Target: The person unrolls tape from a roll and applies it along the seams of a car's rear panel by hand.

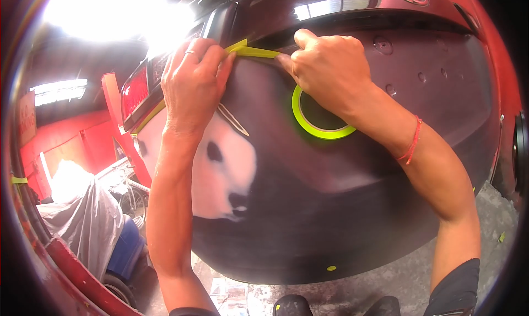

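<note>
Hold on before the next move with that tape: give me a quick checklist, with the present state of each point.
1. Left hand at the narrow yellow-green tape strip: ok, fingertips at its left end.
2. Right hand at the other end: ok, thumb against the strip.
3. Strip flat against the dark, curved car panel: cannot tell from this angle.
4. Round yellow-green tape roll secured: cannot tell; the right hand and forearm partly hide it.
5. White painted animal face free of tape: ok where visible; the left forearm hides part.
6. Panel free of stray bits: not ok, a small yellow scrap shows near its bottom edge.
</note>
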The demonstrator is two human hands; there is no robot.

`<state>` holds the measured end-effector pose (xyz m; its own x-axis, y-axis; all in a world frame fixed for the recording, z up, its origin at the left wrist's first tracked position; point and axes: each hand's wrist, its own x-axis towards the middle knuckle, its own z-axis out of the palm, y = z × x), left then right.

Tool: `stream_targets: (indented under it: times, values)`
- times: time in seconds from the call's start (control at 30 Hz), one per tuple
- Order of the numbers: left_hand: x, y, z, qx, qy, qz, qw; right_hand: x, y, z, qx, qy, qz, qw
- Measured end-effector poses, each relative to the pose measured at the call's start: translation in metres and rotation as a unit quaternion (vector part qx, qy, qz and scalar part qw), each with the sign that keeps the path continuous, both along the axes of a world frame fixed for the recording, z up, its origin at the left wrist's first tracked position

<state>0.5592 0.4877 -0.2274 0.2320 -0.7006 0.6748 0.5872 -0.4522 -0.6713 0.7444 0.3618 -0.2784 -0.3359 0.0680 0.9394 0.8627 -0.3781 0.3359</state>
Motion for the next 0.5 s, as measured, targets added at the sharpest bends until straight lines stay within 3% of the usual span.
stream_targets:
  times: [0.5]
  values:
    - [-0.002,-0.002,0.001,-0.021,0.006,0.019,1.000,0.000,0.011,0.019,0.020,0.005,-0.019,1.000]
